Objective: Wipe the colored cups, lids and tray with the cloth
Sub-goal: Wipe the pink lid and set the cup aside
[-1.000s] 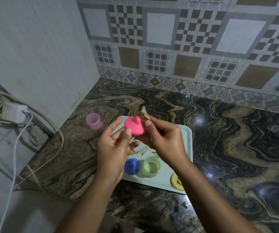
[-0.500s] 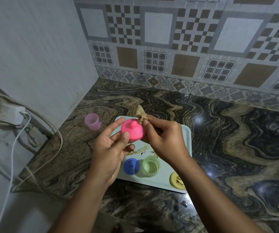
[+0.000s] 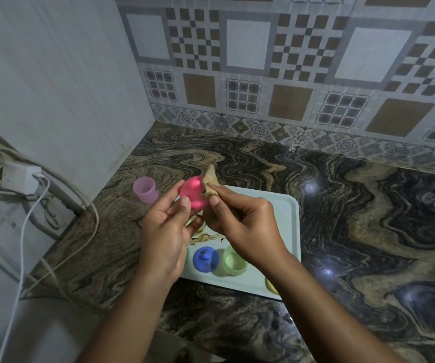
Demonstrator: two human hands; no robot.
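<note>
My left hand (image 3: 164, 231) holds a pink lid (image 3: 194, 192) by its edge above the pale blue tray (image 3: 284, 218). The lid's smooth round face is turned toward me. Pinched in my right hand (image 3: 240, 224) is a beige cloth (image 3: 210, 180), which presses against the lid's right side. On the tray's near part lie a blue lid (image 3: 205, 258), a light green cup (image 3: 233, 260) and a yellow piece (image 3: 271, 285) partly hidden by my right forearm. Brown smears (image 3: 206, 236) mark the tray under my hands. A lilac cup (image 3: 145, 189) stands on the counter left of the tray.
The marbled counter (image 3: 355, 231) stretches to the right. A tiled wall (image 3: 289, 74) closes the back and a plain wall (image 3: 54, 87) the left. A white charger (image 3: 19, 176) with cables hangs at the left edge, beyond the counter's end.
The pink lid has turned in my left hand: its knob side faced me before, now the smooth face does. The cloth sits against its right side.
</note>
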